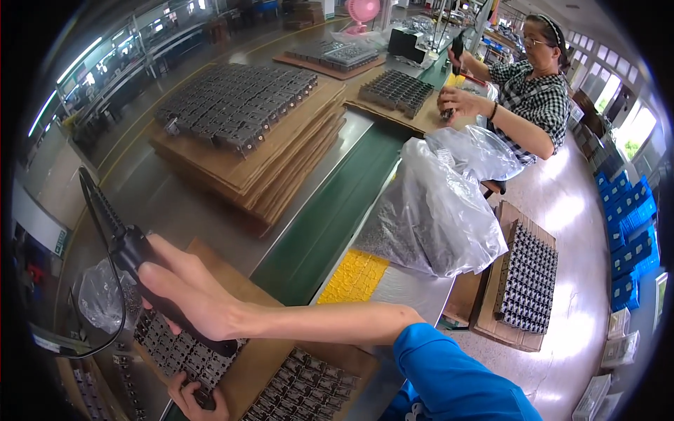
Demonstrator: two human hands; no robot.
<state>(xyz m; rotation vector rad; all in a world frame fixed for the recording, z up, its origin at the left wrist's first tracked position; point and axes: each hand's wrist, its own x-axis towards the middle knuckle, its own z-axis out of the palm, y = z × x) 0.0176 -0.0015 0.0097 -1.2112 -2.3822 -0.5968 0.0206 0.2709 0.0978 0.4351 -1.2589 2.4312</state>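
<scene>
My right hand (193, 291) is wrapped round a black electric screwdriver (128, 247) that slants over the left part of the bench, its cord looping down the left side. Below it lies a block of small metal parts (168, 351) set in close rows on cardboard. At the near edge of that block, my left hand (199, 405) curls its fingers round a small dark metal part (205, 400). The screwdriver's tip cannot be made out against the parts. A second group of dark metal parts (302, 389) lies to the right on the cardboard.
A green conveyor belt (316, 217) runs away from me. Beyond it, stacked cardboard sheets (281, 168) carry rows of parts (239, 105). A clear plastic bag (439, 210) stands beside a yellow mat (353, 276). Across the bench a co-worker (530, 91) handles a part and a tool.
</scene>
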